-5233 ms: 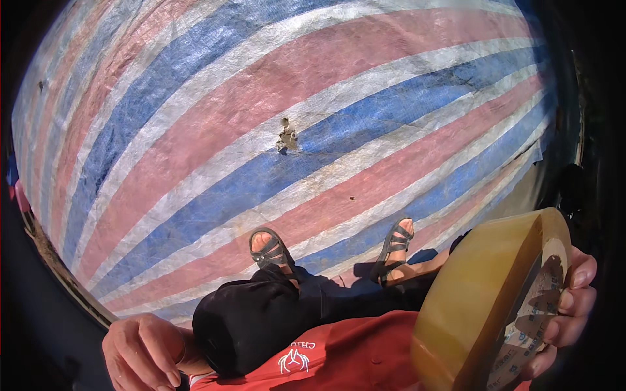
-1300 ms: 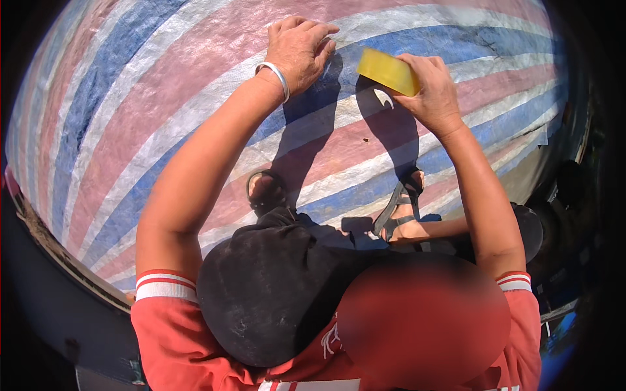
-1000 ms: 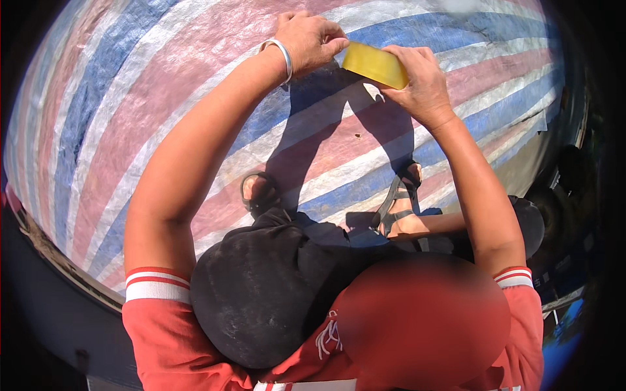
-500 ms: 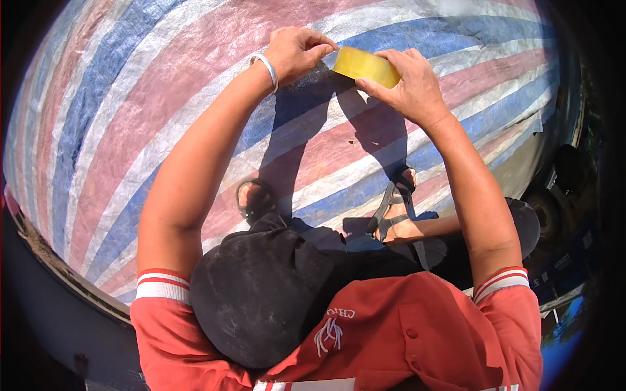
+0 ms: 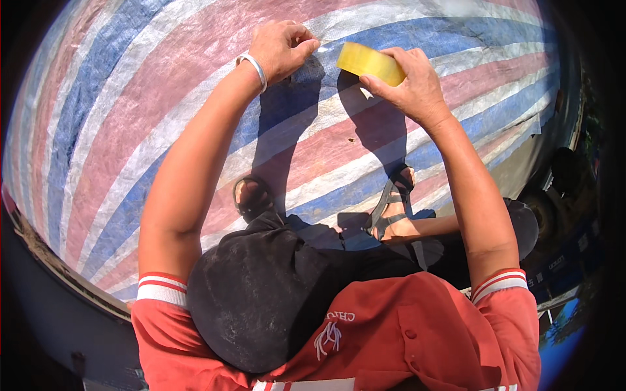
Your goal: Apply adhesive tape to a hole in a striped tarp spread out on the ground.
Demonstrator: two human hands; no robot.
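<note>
My right hand (image 5: 417, 85) grips a roll of yellowish clear adhesive tape (image 5: 368, 63) by its right end, thumb below and fingers over the top. To the left of the roll and apart from it, my left hand (image 5: 282, 49) is closed in a pinch, thumb against the fingers. Whatever is in that pinch is too thin or clear to make out; a strip of tape between hand and roll cannot be told for sure. A silvery bangle (image 5: 253, 68) circles my left wrist. Both hands are above a striped tarp (image 5: 163, 85).
The red, white and blue tarp spreads under me, with a small hole near its middle. My sandalled feet (image 5: 394, 202) rest on it, and my black-clad knee (image 5: 251, 293) is raised close in front. Past the right edge stand dark objects, one like a wheel (image 5: 538, 212).
My left hand has moved left and slightly up, away from the roll, opening a gap between them. The tape roll in my right hand has shifted slightly to the right.
</note>
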